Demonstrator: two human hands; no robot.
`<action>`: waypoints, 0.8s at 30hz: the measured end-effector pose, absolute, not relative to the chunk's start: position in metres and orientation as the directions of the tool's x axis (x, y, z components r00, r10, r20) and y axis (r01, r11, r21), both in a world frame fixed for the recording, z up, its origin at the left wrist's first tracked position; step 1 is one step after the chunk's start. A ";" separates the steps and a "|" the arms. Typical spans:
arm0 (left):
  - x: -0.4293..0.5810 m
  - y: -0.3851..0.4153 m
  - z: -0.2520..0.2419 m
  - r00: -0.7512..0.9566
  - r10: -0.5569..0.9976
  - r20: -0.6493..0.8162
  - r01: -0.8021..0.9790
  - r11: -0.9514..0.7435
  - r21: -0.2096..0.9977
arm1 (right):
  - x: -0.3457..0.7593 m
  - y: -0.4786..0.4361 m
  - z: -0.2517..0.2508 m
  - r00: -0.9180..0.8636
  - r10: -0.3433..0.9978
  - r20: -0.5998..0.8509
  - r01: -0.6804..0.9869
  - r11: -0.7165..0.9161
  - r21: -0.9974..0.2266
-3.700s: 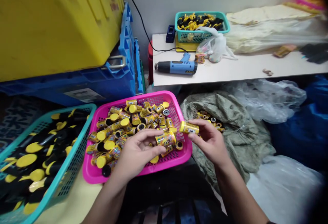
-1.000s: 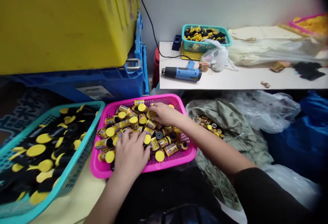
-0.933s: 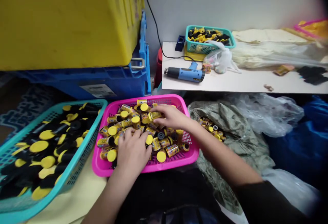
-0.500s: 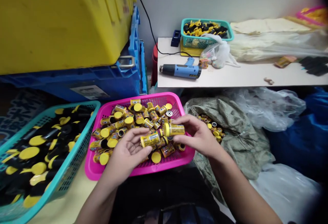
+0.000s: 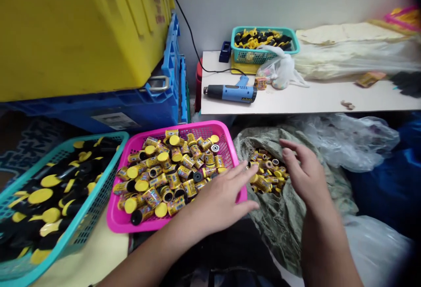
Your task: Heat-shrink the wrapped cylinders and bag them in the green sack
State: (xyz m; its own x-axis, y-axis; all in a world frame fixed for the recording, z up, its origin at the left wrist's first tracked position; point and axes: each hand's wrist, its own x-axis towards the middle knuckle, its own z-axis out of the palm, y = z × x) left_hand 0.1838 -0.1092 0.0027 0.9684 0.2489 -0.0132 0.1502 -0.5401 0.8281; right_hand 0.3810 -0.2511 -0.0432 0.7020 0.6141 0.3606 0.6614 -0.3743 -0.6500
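Note:
A pink basket (image 5: 113,217) holds many small yellow-capped cylinders (image 5: 159,179) with printed labels, some showing dark ends. My left hand (image 5: 226,195) reaches across the basket's right rim, fingers stretched out, nothing visible in it. To the right, my right hand (image 5: 304,173) is raised over the edge of a grey-green woven sack (image 5: 289,217), its fingers apart and no object in them. Inside the sack's mouth, between the two hands, lie more of the yellow labelled cylinders (image 5: 268,177).
A teal basket (image 5: 79,217) of black-and-yellow parts stands at left. Behind are a blue crate (image 5: 138,111) and a yellow bin (image 5: 72,33). On the white shelf (image 5: 296,100) lie a blue heat gun (image 5: 232,93), a smaller teal basket (image 5: 265,52) and a plastic bag (image 5: 283,70).
Both hands have moved right, from above the pink basket toward the sack. The two cylinders they held have been let go.

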 end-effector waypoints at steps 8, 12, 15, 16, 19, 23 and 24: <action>0.152 0.008 -0.011 0.780 0.607 0.153 0.533 -0.773 0.346 | 0.335 -0.086 -0.041 0.114 0.993 0.028 0.809 -0.076 -0.583; 0.145 0.022 -0.021 0.744 0.646 0.171 0.550 -0.737 0.393 | 0.330 -0.070 -0.044 0.107 0.992 -0.067 0.764 -0.126 -0.633; 0.133 0.006 -0.014 0.669 0.729 0.143 0.472 -0.566 0.676 | 0.328 -0.099 -0.029 0.091 0.996 0.011 0.605 -0.047 -0.795; 0.129 -0.002 -0.009 0.639 0.763 0.102 0.411 -0.450 0.793 | 0.326 -0.112 -0.024 0.090 0.995 0.035 0.529 -0.018 -0.848; 0.121 -0.027 0.004 0.607 0.795 0.012 0.213 -0.178 0.961 | 0.320 -0.149 -0.014 0.141 0.987 0.083 0.319 0.034 -0.947; 0.123 -0.047 0.011 0.624 0.781 0.026 0.101 -0.114 0.988 | 0.315 -0.176 -0.020 0.295 0.950 0.107 0.166 0.059 -0.984; 0.125 -0.049 0.012 0.631 0.775 0.021 0.093 -0.103 0.990 | 0.314 -0.180 -0.024 0.328 0.938 0.110 0.142 0.066 -0.988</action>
State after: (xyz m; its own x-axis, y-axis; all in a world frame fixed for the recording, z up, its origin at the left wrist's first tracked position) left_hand 0.1246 -0.0491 0.0122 0.6313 0.7752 0.0212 0.0929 -0.1028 0.9903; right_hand 0.3145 -0.1800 -0.0238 0.3281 0.9383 0.1097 0.1423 0.0657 -0.9876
